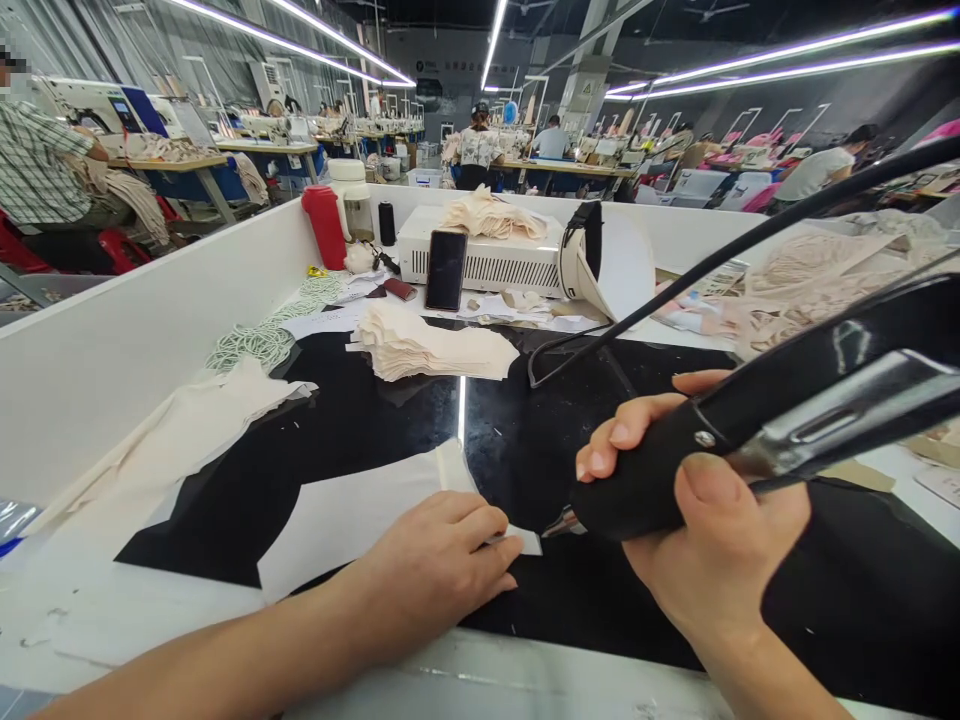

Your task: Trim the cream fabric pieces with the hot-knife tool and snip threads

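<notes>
My left hand lies flat on a pale cream fabric piece spread on the glossy black work surface, fingers pressing near its right corner. My right hand grips a black hand-held tool with a metal lever and a cable running up to the right. The tool's small metal tip points at the fabric corner just right of my left fingertips.
A stack of cream fabric pieces lies mid-table, with more cream cloth at the left. A white machine with a phone leaning on it, a red bottle and green-white cord sit behind. Other people work at distant tables.
</notes>
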Demonstrator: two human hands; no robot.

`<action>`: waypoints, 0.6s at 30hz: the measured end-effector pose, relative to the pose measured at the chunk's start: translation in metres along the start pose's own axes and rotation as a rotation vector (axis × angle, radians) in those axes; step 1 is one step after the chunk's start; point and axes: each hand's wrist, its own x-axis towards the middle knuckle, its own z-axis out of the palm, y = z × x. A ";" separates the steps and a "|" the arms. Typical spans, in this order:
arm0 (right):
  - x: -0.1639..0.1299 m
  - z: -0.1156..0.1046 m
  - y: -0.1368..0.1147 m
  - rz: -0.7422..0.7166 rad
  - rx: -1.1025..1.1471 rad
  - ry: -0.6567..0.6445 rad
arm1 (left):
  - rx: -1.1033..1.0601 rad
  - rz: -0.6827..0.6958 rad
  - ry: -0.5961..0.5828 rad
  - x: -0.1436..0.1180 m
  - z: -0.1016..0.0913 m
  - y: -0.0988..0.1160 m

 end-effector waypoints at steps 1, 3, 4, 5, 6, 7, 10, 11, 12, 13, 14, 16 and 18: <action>0.000 0.000 0.000 -0.001 -0.003 0.000 | -0.003 0.005 0.001 -0.001 0.000 0.000; 0.000 -0.001 0.001 0.000 -0.007 0.002 | -0.005 0.015 0.009 -0.001 0.001 0.001; 0.000 -0.001 0.001 -0.002 -0.007 0.004 | -0.004 0.016 0.008 -0.001 0.001 0.001; -0.001 -0.001 0.001 -0.003 -0.007 0.004 | 0.000 0.019 0.005 -0.001 0.001 0.001; -0.001 0.000 0.001 -0.003 -0.009 0.003 | 0.005 0.021 0.003 -0.001 0.001 0.002; -0.001 0.000 0.000 -0.005 -0.011 0.004 | 0.011 0.022 0.001 -0.001 0.001 0.002; -0.002 0.001 0.000 -0.004 -0.017 0.011 | 0.023 0.017 0.007 0.000 0.002 0.003; -0.002 0.001 0.000 -0.005 -0.018 0.012 | 0.026 0.015 0.012 0.000 0.002 0.003; -0.001 0.001 0.000 -0.010 -0.019 0.011 | 0.030 0.013 0.017 0.000 0.002 0.003; -0.001 0.001 0.001 -0.015 -0.021 0.010 | 0.034 0.012 0.020 0.000 0.003 0.003; 0.000 0.002 0.001 -0.020 -0.025 0.009 | 0.039 0.010 0.020 0.000 0.003 0.003; 0.000 0.002 0.002 -0.024 -0.033 0.011 | 0.049 0.006 0.009 0.000 0.003 0.003; 0.001 0.003 0.003 -0.016 -0.041 0.016 | 0.055 0.005 -0.002 0.000 0.003 0.004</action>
